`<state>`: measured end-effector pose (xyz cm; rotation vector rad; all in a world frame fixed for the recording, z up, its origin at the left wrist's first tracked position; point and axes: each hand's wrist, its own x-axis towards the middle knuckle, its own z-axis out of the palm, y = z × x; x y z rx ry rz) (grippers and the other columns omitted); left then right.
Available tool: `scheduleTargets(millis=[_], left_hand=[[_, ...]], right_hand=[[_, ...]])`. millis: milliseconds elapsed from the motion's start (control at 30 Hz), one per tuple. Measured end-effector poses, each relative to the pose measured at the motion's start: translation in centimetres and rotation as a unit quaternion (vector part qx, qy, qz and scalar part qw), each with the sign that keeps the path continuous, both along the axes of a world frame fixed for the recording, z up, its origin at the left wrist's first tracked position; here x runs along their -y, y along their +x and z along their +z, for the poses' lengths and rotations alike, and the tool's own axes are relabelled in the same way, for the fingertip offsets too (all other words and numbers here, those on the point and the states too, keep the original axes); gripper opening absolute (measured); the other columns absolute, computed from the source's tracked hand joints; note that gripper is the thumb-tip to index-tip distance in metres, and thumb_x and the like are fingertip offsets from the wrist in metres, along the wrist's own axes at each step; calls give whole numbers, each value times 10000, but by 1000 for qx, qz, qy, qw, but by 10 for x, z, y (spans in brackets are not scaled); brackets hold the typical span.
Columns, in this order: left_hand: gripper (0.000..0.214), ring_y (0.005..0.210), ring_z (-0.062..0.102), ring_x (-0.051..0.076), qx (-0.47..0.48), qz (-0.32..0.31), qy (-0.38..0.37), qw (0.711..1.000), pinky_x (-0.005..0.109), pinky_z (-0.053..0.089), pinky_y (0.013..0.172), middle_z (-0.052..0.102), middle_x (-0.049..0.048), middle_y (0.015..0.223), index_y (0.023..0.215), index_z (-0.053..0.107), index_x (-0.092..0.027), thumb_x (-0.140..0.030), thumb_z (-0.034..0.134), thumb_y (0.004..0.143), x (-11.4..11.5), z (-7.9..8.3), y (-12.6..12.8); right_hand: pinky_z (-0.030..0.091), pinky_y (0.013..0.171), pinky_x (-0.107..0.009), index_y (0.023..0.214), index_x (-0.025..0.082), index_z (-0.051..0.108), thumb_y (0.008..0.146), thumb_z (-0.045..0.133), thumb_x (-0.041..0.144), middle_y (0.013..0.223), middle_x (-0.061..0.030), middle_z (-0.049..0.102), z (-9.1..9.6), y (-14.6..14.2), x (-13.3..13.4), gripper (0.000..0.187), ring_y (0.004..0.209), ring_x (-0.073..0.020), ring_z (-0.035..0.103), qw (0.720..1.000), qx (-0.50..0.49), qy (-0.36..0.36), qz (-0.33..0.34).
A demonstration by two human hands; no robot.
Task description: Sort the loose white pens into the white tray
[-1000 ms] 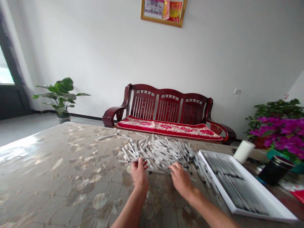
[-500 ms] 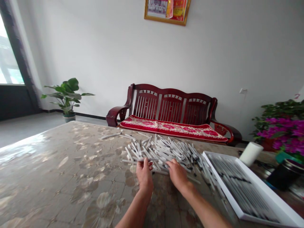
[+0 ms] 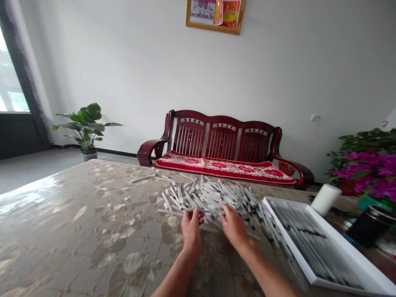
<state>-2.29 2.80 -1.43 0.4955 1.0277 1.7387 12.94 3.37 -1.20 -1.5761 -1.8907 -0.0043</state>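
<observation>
Left hand point(image 3: 191, 229) is pinching a slim stick point(image 3: 204, 211) before a white heap point(image 3: 218, 193), seemingly mid-handling and calling for steady aim next; right hand point(image 3: 234, 227) is bunching its fingers, any hold unclear

Far: dark-red wooden settee point(image 3: 222, 142), red patterned seat cover point(image 3: 222, 166); above it, gilt-framed picture point(image 3: 213, 18). Far left: potted green plant point(image 3: 85, 123). Right: purple flowers point(image 3: 374, 169), white roll point(image 3: 326, 200), black canister point(image 3: 366, 225).

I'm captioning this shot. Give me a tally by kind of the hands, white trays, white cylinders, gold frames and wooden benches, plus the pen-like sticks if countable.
Left hand and right hand: 2
White tray: 1
White cylinder: 1
Gold frame: 1
Wooden bench: 1
Pen-like sticks: too many overlap to count
Total: 6, without the sticks
</observation>
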Motion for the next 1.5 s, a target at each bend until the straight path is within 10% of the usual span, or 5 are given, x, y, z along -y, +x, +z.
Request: scheduleTargets(millis=[200,800,1000,1167,1500], left_hand=[[394,600,662,158,3,-40,-3,999,241,488,517,646,1,657,749,612,-159,-449,810,570,4,3,8],[412,623,677,156,-2,-29,-4,1000,250,518,550,660,10,701,789,618,-152,-452,820,592,1,-4,5],[402,622,685,151,13,-40,0,999,239,521,544,665,3,706,788,614,-153,-421,835,586,3,-2,7],[406,614,690,149,19,-49,-1,999,229,525,529,679,10,701,777,628,-150,-414,857,570,5,1,9],[403,607,702,152,47,-92,-7,995,213,533,506,700,10,673,757,658,-142,-370,897,526,9,3,12]], right_hand=[[552,547,-301,875,188,684,817,468,231,847,-67,700,-15,13,1,228,658,-199,663,948,-319,1,0],[487,762,-292,912,229,686,830,558,57,987,-70,675,12,-11,-2,230,911,-212,641,987,153,-54,7],[513,801,-332,1100,209,635,879,431,193,1032,-76,688,-3,9,1,301,915,-204,653,986,-165,18,22],[514,564,-312,976,204,582,842,503,457,836,-63,711,-11,7,16,296,690,-221,671,888,-456,-67,0],[507,644,-298,905,200,599,666,730,454,915,-59,760,-1,-12,29,372,785,-226,688,786,-612,-83,16]])
